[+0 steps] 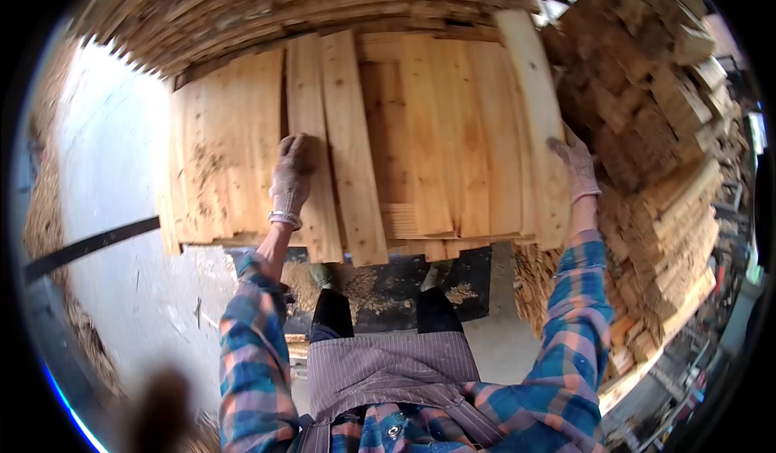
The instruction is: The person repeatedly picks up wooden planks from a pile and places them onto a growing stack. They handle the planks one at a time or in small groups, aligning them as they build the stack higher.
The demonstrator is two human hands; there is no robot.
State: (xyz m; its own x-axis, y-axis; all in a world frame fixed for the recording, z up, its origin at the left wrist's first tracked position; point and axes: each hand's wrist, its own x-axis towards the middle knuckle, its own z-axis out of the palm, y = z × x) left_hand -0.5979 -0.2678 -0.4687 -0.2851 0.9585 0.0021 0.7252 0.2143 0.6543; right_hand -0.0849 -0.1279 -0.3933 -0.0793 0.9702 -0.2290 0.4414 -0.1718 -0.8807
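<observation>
Several pale wooden boards lie side by side across a board stack in front of me. My left hand, in a light knit glove, is closed at the left edge of a loose board, its fingers curled over. Another loose board lies slightly slanted just right of that one. At the stack's right end, my gloved right hand grips the outer edge of a slanted board. Its thumb rests on top, and the other fingers are partly hidden.
Behind the boards rises a wide pile of stacked wood. More stacked wood pieces stand close on my right. A dark bar juts from the left over the grey floor. Wood shavings lie on a black mat at my feet.
</observation>
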